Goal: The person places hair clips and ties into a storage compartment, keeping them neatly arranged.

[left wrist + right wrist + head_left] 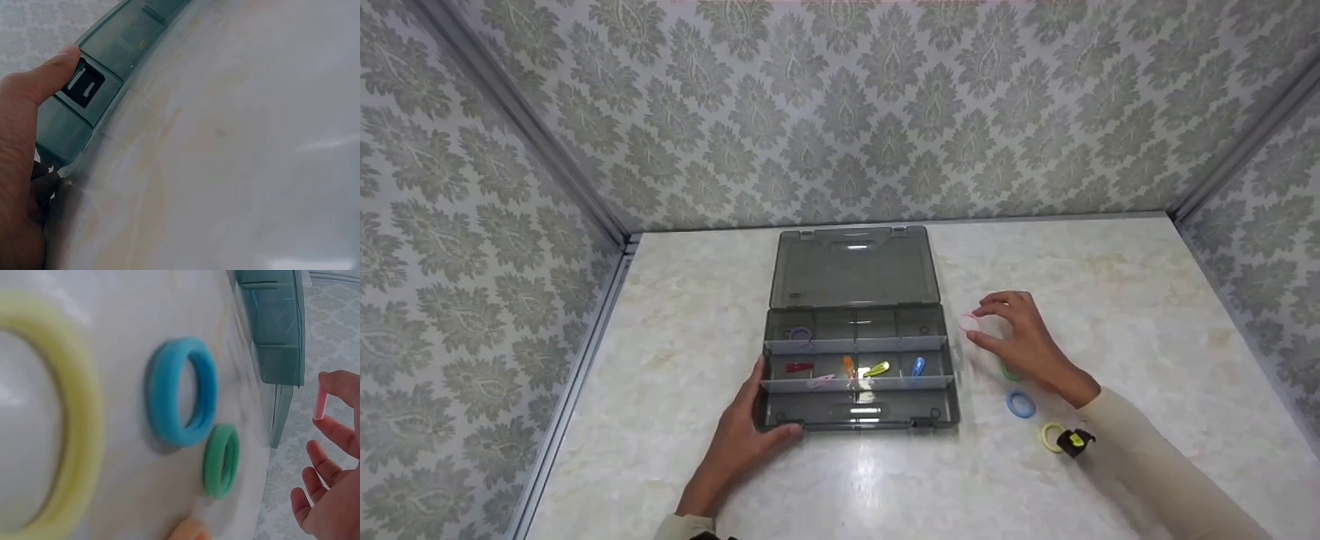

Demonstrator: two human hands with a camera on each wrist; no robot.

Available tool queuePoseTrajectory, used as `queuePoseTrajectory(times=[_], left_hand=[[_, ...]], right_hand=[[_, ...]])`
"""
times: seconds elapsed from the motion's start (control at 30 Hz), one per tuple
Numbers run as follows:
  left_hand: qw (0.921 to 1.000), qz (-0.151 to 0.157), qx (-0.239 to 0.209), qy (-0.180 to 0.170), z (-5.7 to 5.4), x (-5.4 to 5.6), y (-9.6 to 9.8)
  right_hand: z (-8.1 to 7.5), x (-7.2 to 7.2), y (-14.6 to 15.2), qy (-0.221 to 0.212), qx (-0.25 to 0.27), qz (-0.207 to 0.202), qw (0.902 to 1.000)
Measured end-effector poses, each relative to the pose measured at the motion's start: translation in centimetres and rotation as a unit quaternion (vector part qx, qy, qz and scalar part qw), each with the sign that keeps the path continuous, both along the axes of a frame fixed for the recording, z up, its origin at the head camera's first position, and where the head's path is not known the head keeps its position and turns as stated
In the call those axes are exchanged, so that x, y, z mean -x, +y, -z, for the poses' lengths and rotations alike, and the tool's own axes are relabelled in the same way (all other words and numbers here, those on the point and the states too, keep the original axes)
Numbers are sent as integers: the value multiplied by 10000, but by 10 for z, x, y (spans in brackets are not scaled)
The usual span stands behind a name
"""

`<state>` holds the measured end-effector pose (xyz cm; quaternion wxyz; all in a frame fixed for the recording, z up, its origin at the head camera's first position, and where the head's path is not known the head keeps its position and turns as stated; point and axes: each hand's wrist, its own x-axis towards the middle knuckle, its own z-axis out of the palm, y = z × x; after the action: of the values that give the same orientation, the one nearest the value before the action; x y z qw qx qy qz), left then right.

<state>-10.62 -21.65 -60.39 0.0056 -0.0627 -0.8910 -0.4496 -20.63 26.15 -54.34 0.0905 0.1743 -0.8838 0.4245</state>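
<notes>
Just right of the gray compartment box [825, 409], the right hand [1027, 341] pinches a pink hair tie [321, 402] in a nearly closed grip. The left hand [741, 433] clasps the box's front left corner, thumb along its front. Blue [163, 394] and yellow hair ties [84, 410] lie right of the box; snap clips [877, 369] sit in its middle row.
</notes>
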Motion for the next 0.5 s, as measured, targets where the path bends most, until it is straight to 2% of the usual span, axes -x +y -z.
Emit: queuePoseTrajectory(times=[0.17, 0.5], left_hand=[[10000, -24, -21, -66, 0, 0, -1], [9999, 23, -67, -107, -1, -1, -1]], right_hand=[[-3, 9, -13, 263, -38, -163, 9995], [-5, 23, -38, 159, -73, -350, 9992]])
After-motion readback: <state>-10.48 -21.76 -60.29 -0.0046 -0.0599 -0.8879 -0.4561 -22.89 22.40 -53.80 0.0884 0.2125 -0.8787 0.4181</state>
